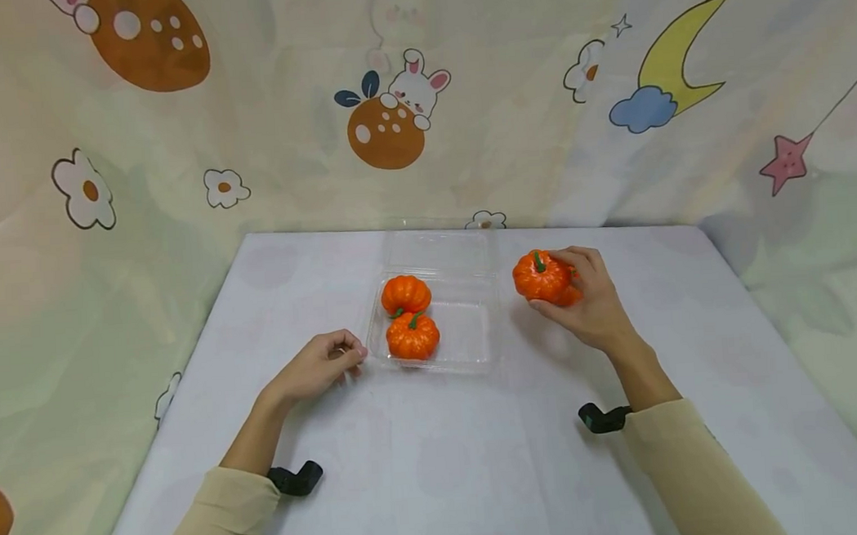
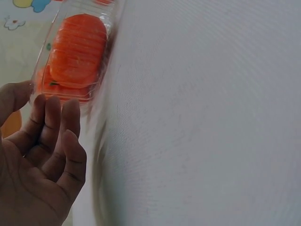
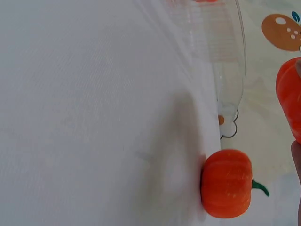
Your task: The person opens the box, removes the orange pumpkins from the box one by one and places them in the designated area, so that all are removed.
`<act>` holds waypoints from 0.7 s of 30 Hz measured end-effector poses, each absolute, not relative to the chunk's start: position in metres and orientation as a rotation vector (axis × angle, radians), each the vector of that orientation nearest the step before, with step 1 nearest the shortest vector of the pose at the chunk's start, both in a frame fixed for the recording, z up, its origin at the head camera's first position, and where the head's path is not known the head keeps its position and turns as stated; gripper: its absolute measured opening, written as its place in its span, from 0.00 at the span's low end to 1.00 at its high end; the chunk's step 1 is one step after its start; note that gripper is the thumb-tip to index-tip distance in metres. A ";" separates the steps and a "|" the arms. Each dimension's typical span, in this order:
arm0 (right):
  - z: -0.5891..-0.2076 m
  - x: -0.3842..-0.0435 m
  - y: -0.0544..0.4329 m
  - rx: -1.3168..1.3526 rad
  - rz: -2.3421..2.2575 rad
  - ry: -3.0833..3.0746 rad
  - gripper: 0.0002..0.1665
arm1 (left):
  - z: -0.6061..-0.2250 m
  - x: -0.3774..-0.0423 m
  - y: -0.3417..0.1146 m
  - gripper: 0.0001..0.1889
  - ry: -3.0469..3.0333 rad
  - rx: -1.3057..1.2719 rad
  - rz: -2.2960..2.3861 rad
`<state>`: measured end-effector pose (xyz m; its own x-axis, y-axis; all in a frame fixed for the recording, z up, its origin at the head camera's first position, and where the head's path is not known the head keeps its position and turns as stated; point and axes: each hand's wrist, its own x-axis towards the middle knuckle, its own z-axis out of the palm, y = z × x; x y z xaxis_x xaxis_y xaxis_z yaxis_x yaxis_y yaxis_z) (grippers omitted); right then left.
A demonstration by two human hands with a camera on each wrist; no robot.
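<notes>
An orange toy pumpkin with a green stem is gripped by my right hand, raised over the table. Below and partly behind that hand, another pumpkin rests on the table in the right wrist view. My left hand is at the near left side of a clear plastic box, fingers loosely bent and fingertips right at its rim. Inside the box, on the left, sit two more pumpkins, one behind the other.
The lid of the box stands open at its back edge. A white cloth covers the table, and a printed curtain hangs behind it. Dark wrist cameras sit at the left cuff and right cuff.
</notes>
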<state>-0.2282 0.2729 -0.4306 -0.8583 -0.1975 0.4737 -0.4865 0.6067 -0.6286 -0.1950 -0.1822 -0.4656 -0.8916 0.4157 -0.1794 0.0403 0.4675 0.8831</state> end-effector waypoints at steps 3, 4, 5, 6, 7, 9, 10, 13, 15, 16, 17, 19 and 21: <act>-0.433 -0.228 0.281 0.523 1.136 -2.458 0.48 | -0.466 -0.195 -0.182 0.14 2.343 0.379 1.396; -0.434 -0.228 0.283 0.510 1.136 -2.452 0.47 | -0.466 -0.195 -0.182 0.14 2.342 0.378 1.395; -0.435 -0.228 0.286 0.493 1.136 -2.448 0.47 | -0.466 -0.195 -0.182 0.14 2.347 0.371 1.391; -0.436 -0.228 0.290 0.470 1.137 -2.445 0.47 | -0.465 -0.195 -0.182 0.14 2.351 0.376 1.387; -0.438 -0.229 0.293 0.447 1.139 -2.442 0.47 | -0.465 -0.195 -0.182 0.14 2.356 0.378 1.386; -0.440 -0.229 0.301 0.392 1.152 -2.434 0.47 | -0.464 -0.196 -0.182 0.14 2.365 0.383 1.385; -0.441 -0.229 0.305 0.369 1.163 -2.428 0.47 | -0.463 -0.195 -0.182 0.14 2.369 0.385 1.384; -0.443 -0.228 0.315 0.313 1.174 -2.421 0.47 | -0.463 -0.195 -0.182 0.14 2.362 0.383 1.387; -0.443 -0.227 0.321 0.290 1.171 -2.421 0.47 | -0.463 -0.195 -0.183 0.14 2.354 0.379 1.388; -0.444 -0.227 0.324 0.282 1.165 -2.422 0.46 | -0.464 -0.195 -0.183 0.14 2.353 0.375 1.389; -0.444 -0.227 0.326 0.275 1.157 -2.424 0.47 | -0.464 -0.195 -0.183 0.14 2.353 0.370 1.392; -0.445 -0.227 0.330 0.260 1.154 -2.419 0.47 | -0.465 -0.195 -0.183 0.14 2.355 0.364 1.396; -0.445 -0.227 0.333 0.238 1.150 -2.416 0.47 | -0.466 -0.194 -0.183 0.14 2.355 0.356 1.401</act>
<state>-0.2272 0.3335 -0.4454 -0.8831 0.0369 0.4677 -0.3397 0.6372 -0.6918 -0.1938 -0.1828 -0.4663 -0.8971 0.3994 -0.1891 0.0245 0.4722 0.8812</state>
